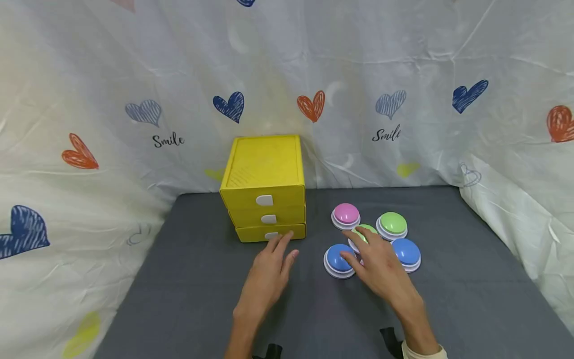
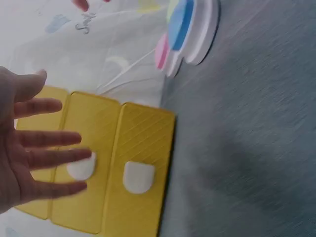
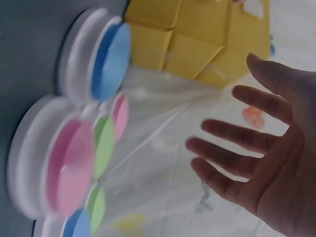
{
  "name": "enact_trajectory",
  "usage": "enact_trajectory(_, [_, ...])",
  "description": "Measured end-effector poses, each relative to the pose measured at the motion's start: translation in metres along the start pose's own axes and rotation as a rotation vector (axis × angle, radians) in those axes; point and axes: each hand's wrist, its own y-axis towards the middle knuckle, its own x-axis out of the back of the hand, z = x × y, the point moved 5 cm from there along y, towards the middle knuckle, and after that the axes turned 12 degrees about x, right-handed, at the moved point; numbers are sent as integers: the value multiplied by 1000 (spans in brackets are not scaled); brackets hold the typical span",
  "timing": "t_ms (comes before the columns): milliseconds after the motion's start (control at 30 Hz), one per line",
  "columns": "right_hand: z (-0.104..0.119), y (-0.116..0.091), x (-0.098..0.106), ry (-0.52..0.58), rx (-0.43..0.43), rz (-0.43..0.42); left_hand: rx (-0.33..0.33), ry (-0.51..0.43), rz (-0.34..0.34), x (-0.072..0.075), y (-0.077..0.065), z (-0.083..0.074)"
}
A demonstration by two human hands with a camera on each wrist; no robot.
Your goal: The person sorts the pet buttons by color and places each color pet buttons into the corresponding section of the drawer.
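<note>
My left hand (image 1: 265, 279), fingers spread and holding nothing, is in front of a yellow three-drawer box (image 1: 264, 162) with white drawer tabs (image 2: 138, 177). In the left wrist view there seems to be a gap between those fingers and the drawer fronts. Several round push buttons with white bases stand clustered to the right of the box. My right hand (image 1: 381, 267) is above them, fingers apart and empty. Blue buttons (image 1: 339, 258) lie on both sides of it, green ones (image 1: 393, 223) beyond. A pink button (image 3: 71, 168) under this hand is hidden in the head view.
Another pink button (image 1: 346, 213) stands at the back left of the cluster. The table has a dark grey cover (image 1: 193, 294). Behind and at the sides hangs a white cloth (image 1: 264, 60) printed with hearts. A black strap (image 1: 391, 341) shows near the right wrist.
</note>
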Motion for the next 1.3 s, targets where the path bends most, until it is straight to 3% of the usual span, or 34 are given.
enact_trajectory(133, [19,23,-1,49,54,4,-28,-56,-113,26,11,3])
enact_trajectory(267, [43,58,-1,80,124,-15,-106,-129,-331,65,31,8])
enact_trajectory(367, [61,85,-2,85,184,-34,-118,-174,-490,90,49,17])
enact_trajectory(500, [77,118,-10,74,220,-35,-8,-208,-639,111,71,36])
enact_trajectory(567, [80,133,-18,50,219,-33,86,-222,-659,115,80,46])
enact_trajectory(667, [82,147,-32,20,202,-25,247,-244,-559,116,93,60])
enact_trajectory(767, [83,152,-41,16,190,-30,370,-257,-345,112,106,74])
enact_trajectory(833, [85,154,-44,33,191,-47,422,-273,-205,111,112,82])
enact_trajectory(933, [87,157,-45,53,195,-87,457,-343,-66,113,117,91])
enact_trajectory(1033, [88,160,-44,38,171,-122,477,-472,-6,114,121,95])
enact_trajectory(1100, [88,159,-42,2,149,-131,492,-506,7,112,122,97])
enact_trajectory(1300, [100,148,-33,-42,139,-130,552,-497,-32,106,122,103])
